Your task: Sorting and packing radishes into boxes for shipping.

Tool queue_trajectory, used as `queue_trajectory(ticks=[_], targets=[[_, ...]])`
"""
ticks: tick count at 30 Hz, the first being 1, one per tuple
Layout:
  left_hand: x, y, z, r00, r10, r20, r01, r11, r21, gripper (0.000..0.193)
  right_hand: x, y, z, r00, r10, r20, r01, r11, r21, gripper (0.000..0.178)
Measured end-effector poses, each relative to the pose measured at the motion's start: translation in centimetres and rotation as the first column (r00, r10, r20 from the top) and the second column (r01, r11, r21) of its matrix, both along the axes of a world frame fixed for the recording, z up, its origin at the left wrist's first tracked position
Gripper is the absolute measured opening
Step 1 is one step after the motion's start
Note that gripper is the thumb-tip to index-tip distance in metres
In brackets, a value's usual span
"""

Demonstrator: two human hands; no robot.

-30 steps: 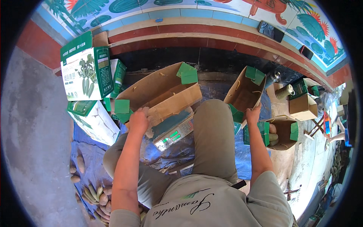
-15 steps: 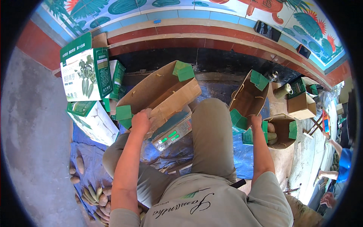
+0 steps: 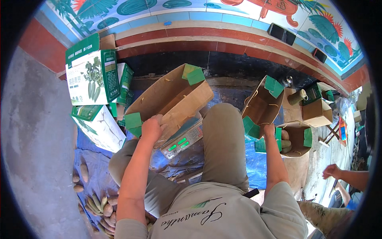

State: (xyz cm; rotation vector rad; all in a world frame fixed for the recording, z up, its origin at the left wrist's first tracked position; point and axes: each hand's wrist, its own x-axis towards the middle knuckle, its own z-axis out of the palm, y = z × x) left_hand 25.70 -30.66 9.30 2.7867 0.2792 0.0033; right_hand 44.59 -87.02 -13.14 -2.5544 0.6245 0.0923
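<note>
A large cardboard box (image 3: pixel 187 104) with green corner flaps sits open side up on a digital scale (image 3: pixel 184 142) with lit green displays. My left hand (image 3: pixel 153 128) is closed over the box's near edge by its front left flap. To the right is a smaller open cardboard box (image 3: pixel 260 104), also with green flaps. My right hand (image 3: pixel 267 130) is closed on its near edge; the fingertips are partly hidden inside. Both boxes look bare inside where I can see.
Green-and-white cartons (image 3: pixel 91 79) are stacked at the left. Loose long vegetables (image 3: pixel 101 205) lie on the blue tarp (image 3: pixel 93 159). Another box (image 3: pixel 301 133) at right holds several vegetables. Phones (image 3: pixel 281 34) rest on the wall ledge. Another person's hand (image 3: pixel 332 172) reaches in at right.
Another person's arm and patterned clothing have come in at the lower right. My hands keep their hold on both boxes, which have barely moved.
</note>
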Motion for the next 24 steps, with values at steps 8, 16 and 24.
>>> queue_trajectory(ticks=[8,16,24], targets=[[-2.7,2.3,0.8,0.994,0.11,-0.026,-0.11,0.994,-0.008,0.041,-2.2,9.0,5.0,0.981,0.178,-0.079,-0.18,0.983,-0.025,0.024],[-1.5,1.2,0.6,0.997,0.07,0.016,-0.07,0.996,-0.047,0.048,-2.0,5.3,4.8,0.95,0.09,0.298,-0.15,0.971,0.185,0.029],[-1.9,1.3,0.8,0.997,0.063,0.036,-0.06,0.995,-0.078,0.046,-7.0,10.7,17.7,0.894,0.06,0.444,-0.196,0.943,0.268,0.032]])
